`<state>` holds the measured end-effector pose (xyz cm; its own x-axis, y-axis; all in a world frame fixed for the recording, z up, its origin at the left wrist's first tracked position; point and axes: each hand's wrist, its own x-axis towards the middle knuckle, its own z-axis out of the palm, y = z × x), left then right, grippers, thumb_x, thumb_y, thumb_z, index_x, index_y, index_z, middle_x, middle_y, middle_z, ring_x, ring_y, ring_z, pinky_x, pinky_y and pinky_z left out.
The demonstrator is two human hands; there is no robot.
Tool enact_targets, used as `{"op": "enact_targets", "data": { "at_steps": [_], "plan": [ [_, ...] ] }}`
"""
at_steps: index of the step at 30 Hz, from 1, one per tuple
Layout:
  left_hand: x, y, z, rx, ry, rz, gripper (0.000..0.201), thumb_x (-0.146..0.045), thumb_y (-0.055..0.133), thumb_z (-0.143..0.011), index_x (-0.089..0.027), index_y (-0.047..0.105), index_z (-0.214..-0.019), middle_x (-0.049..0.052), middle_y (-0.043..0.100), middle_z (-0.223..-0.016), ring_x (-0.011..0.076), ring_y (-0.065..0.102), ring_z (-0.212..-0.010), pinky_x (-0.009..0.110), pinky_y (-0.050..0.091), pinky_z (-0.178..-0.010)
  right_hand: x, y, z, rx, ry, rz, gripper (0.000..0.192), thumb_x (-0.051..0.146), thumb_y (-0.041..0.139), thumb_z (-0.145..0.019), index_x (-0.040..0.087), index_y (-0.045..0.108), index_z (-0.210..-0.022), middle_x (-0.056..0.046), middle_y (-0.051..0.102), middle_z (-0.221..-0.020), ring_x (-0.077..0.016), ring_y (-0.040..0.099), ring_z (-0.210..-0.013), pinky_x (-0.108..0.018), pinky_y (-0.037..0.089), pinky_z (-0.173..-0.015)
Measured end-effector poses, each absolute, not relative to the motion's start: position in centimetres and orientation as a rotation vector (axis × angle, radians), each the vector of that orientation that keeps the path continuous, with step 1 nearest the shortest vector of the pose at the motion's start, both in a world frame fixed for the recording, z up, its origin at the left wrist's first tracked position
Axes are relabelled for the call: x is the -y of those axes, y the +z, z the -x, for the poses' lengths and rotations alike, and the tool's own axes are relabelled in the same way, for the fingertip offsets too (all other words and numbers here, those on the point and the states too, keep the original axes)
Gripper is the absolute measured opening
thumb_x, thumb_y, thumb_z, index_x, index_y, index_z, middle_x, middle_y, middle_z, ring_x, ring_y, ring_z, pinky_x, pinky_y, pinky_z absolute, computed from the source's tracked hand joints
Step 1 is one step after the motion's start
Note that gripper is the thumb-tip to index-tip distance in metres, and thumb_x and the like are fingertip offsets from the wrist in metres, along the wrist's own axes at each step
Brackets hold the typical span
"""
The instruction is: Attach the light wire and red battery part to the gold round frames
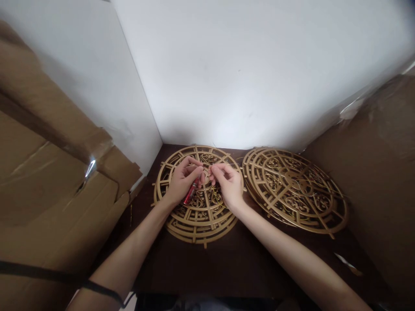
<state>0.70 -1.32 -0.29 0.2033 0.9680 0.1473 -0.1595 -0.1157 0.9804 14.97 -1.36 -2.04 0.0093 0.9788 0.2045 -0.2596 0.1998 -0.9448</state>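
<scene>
My left hand (186, 179) and my right hand (227, 180) are close together above the middle of a round gold lattice disc (194, 220), which lies on others like it. Both hands are closed, thumb and forefinger pinched. What sits between the fingertips is too small to make out. Under my left palm a slim red object (189, 196) shows, its upper end hidden by the fingers; I cannot tell whether the hand grips it. A thin yellow strand (218, 199) curves below my right hand over the scrollwork.
To the right, a second stack of gold lattice discs (295, 190) leans slightly on the dark tabletop (246, 268). A small pale blade-like piece (346, 262) lies at front right. Cardboard (48, 172) walls the left side, more cardboard (372, 172) the right, and a white wall (243, 73) the back.
</scene>
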Motion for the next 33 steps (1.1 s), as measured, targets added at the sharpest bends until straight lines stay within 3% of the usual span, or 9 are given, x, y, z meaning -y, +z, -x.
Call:
{"op": "enact_targets", "data": {
  "at_steps": [7,12,19,27,33],
  "plan": [
    [1.1,-0.1,-0.7,-0.965,1.396,-1.231,0.020,-0.030,0.061,-0.081,-0.018,0.045,-0.081,-0.004,0.057,-0.054,0.0069,0.049,-0.046,0.017,0.036,-0.047,2.1,-1.6,-15.0,1.290,1.101,0.893,0.014,0.034,0.062,-0.081,0.020,0.066,-0.079,0.001,0.061,-0.068,-0.0111,0.052,-0.056,-0.024,0.042,-0.053],
    [0.8,0.0,-0.4,-1.059,1.541,-1.080,0.024,-0.031,0.063,-0.079,-0.018,0.043,-0.081,-0.004,0.059,-0.056,0.0051,0.045,-0.041,0.016,0.034,-0.043,2.9,-1.0,-14.9,1.729,0.967,0.776,0.015,0.031,0.058,-0.085,0.021,0.067,-0.078,-0.001,0.061,-0.074,-0.0138,0.054,-0.066,-0.028,0.043,-0.063],
    [0.2,-0.9,-0.1,-1.104,1.610,-1.011,0.027,-0.036,0.064,-0.076,-0.018,0.044,-0.080,-0.004,0.061,-0.058,0.0045,0.044,-0.038,0.014,0.030,-0.037,3.2,-0.9,-14.7,2.013,0.825,0.666,0.017,0.028,0.056,-0.087,0.018,0.064,-0.075,0.000,0.052,-0.068,-0.0108,0.047,-0.059,-0.024,0.038,-0.055],
    [0.2,-1.2,-0.2,-1.079,1.656,-0.997,0.026,-0.033,0.066,-0.076,-0.018,0.045,-0.080,-0.002,0.062,-0.059,0.0086,0.056,-0.049,0.017,0.042,-0.047,3.1,-1.3,-14.7,2.083,0.685,0.655,0.016,0.022,0.058,-0.084,0.017,0.060,-0.069,0.001,0.049,-0.064,-0.0100,0.046,-0.059,-0.024,0.037,-0.056],
    [0.5,-0.6,-0.4,-1.122,1.609,-0.991,0.027,-0.033,0.066,-0.075,-0.018,0.044,-0.081,-0.001,0.062,-0.058,0.0084,0.054,-0.046,0.016,0.039,-0.041,3.2,-1.3,-14.5,2.075,0.656,0.726,0.019,0.022,0.056,-0.083,0.018,0.055,-0.064,0.003,0.046,-0.062,-0.0087,0.044,-0.055,-0.022,0.035,-0.052]
  ]
}}
